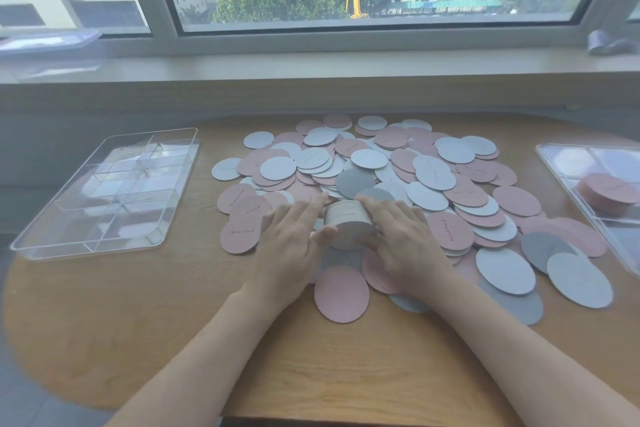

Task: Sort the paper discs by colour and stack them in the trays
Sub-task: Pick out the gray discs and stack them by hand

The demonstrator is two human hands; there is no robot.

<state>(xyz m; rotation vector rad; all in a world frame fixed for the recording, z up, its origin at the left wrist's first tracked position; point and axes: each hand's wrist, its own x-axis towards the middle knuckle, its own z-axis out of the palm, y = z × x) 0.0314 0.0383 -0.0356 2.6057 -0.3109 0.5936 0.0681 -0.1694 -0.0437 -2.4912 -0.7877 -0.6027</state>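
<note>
Both hands, the left hand (294, 239) and the right hand (401, 239), are cupping with curled fingers a light, slippery stack of pale discs (348, 224) at 6 o'clock of the pile (398, 177) on the bench (173, 322), so squeezing its sides seems the safest hold.

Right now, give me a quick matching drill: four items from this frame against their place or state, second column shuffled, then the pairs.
Items:
1. left tray
2. right tray
3. white stack
4. pink disc

Place or state:
A. held between both hands
B. holds a pink stack
C. lies flat at the near edge of the pile, between the wrists
D. no discs visible inside

Pairs: 1-D, 2-B, 3-A, 4-C
</note>
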